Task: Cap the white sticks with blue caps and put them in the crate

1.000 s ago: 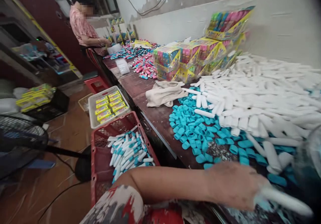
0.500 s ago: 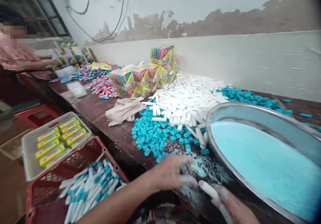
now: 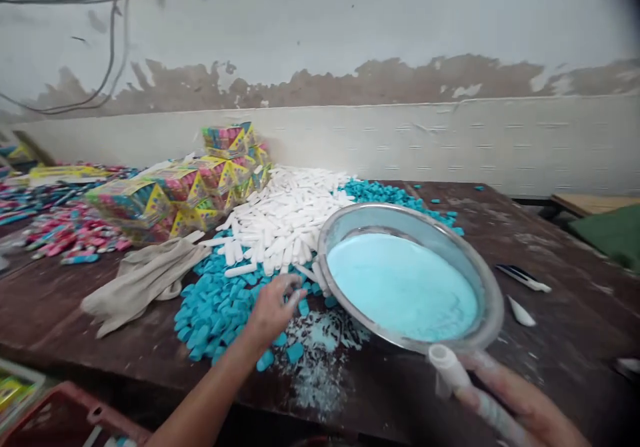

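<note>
My right hand grips a hollow white plastic tube, its open end tilted up by the front rim of the metal basin. Powdery white residue coats those fingers. My left hand reaches over the near edge of a heap of blue caps; its fingers are bent but apart, with nothing visible in them. Just beyond it lies a large pile of white tubes. Light blue powder fills much of the basin, and some is spilled on the table below my left hand.
A cloth glove lies left of the caps. Behind it are stacked packs of coloured pieces and loose pink and blue pieces. A dark-handled tool and a white scoop-like piece rest at right. A red crate stands lower left.
The view has swung right, so the co-worker is out of sight. My left hand has moved away from the tube towards the caps; my right hand still holds the tube, now near the basin's front.
</note>
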Demonstrator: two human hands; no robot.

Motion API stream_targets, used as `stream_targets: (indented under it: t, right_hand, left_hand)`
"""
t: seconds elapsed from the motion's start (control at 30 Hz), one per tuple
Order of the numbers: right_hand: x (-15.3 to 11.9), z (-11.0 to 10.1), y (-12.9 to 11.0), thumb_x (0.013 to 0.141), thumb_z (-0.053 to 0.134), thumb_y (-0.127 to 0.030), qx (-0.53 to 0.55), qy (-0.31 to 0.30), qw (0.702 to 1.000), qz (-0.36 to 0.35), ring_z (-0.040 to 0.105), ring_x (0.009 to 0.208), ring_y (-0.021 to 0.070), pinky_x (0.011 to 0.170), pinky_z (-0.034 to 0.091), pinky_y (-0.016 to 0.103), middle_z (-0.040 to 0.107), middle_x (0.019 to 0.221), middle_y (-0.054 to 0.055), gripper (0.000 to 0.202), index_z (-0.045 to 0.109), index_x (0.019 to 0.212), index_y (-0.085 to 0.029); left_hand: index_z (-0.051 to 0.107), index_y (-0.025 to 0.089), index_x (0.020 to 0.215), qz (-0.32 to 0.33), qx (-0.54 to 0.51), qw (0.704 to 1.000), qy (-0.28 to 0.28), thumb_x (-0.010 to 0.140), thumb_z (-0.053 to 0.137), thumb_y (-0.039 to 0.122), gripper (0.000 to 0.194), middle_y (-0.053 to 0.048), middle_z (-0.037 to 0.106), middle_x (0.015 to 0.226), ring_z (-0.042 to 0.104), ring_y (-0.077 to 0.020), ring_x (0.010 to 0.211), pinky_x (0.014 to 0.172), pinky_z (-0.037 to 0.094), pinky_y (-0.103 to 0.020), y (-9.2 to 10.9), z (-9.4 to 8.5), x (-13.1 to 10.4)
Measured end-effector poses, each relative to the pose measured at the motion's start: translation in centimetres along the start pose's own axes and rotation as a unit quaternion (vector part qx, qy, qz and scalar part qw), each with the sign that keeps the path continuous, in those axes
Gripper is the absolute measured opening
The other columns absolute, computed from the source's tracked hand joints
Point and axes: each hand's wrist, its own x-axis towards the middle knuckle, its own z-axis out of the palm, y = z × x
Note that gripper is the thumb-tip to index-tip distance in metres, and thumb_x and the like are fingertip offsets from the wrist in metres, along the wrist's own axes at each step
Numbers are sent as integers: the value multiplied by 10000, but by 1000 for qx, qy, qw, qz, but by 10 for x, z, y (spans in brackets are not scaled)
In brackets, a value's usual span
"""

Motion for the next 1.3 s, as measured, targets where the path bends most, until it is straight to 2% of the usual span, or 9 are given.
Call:
stream_targets:
  t: [0.07,0.17,0.33,0.43,0.63,0.83,1.07,1.23,1.3]
  right_hand:
    - [21,-17,-3,773,481,-460,-53,-9,998,-43,585,855,204,722,471,247,643,925,55,315,644,919,-232]
    - [66,-22,-1,810,440,-323,-150,-83,984,-49,565,737,170,639,438,244,631,812,38,228,640,834,-214]
    - [133,6,9,715,541,-151,-339,-142,927,-74,536,818,221,712,369,299,661,772,42,178,675,815,-212]
    - [154,18,15,712,519,-110,-412,-189,887,-91,556,796,223,668,367,284,659,786,83,196,669,822,-171]
    - [162,44,25,723,442,-20,-436,-232,864,-93,588,776,268,666,382,327,635,789,183,214,648,742,-70]
    - [169,71,17,694,484,-88,-348,-295,885,-96,590,676,180,567,395,227,651,699,56,157,635,714,-125]
    - [174,47,20,664,447,-99,-102,-349,927,-94,549,651,119,568,401,185,597,653,-30,184,604,751,-140]
    - [170,36,15,652,454,-6,-406,-298,856,-118,595,694,213,636,397,293,646,717,108,204,623,714,-102]
    - [169,44,12,658,441,16,-439,-296,841,-110,606,690,233,641,399,312,645,700,142,206,618,669,-89]
  left_hand:
    - [591,179,894,18,-63,997,-31,778,501,333,212,-52,617,884,567,-168,772,699,440,-266,11,14,-18]
    - [575,164,901,-47,-190,976,-94,780,493,407,284,-36,598,742,560,-149,640,577,443,-247,22,32,-29]
    - [507,142,794,-171,-439,867,-159,733,518,510,373,9,499,646,523,-121,513,374,351,-189,35,50,-1]
    - [497,134,756,-194,-481,842,-151,682,602,473,363,25,481,581,497,-107,481,370,338,-181,39,54,14]
    - [508,126,730,-192,-486,839,-153,671,626,438,339,22,501,563,482,-103,466,373,333,-185,35,56,17]
    - [505,132,697,-189,-476,845,-151,669,618,472,359,25,490,570,491,-114,480,371,323,-193,33,56,18]
    - [514,124,719,-184,-487,839,-156,670,618,468,362,17,496,583,484,-111,471,367,312,-191,31,57,18]
    - [516,126,716,-187,-487,840,-151,666,622,463,357,16,499,580,486,-115,471,366,313,-197,33,57,16]
    - [518,126,714,-189,-485,841,-150,665,621,466,358,16,503,576,486,-115,471,367,312,-196,33,57,16]
